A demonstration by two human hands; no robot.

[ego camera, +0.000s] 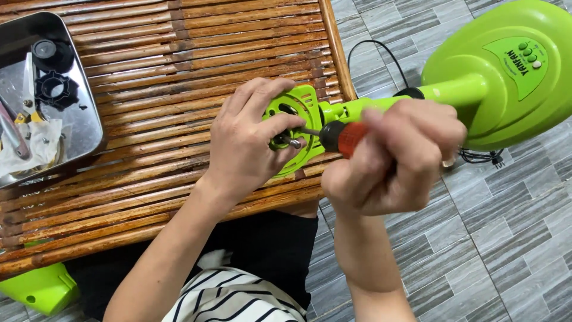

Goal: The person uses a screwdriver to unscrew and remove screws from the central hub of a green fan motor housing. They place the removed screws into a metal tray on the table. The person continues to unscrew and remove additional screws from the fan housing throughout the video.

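With the left hand (247, 146) pinching the green motor mount (298, 128) and the right hand (396, 158) wrapped round the screwdriver (339, 137), whose tip lies at nine o'clock from its handle, the driver is best kept square to the screw.

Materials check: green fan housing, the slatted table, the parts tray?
Fan housing: moulded plastic by the look, glossy, uniform lime green with highlights. Slatted table: bamboo or cane, brown, node marks, worn varnish. Parts tray: apparently stainless steel, mirror-like reflections.

Looks like a home, prob. living area: grey wood-look floor tiles (506, 238) under right hand (393, 161), slatted bamboo bench/table (167, 65) beneath left hand (250, 140), household fan base (506, 71) just beyond.
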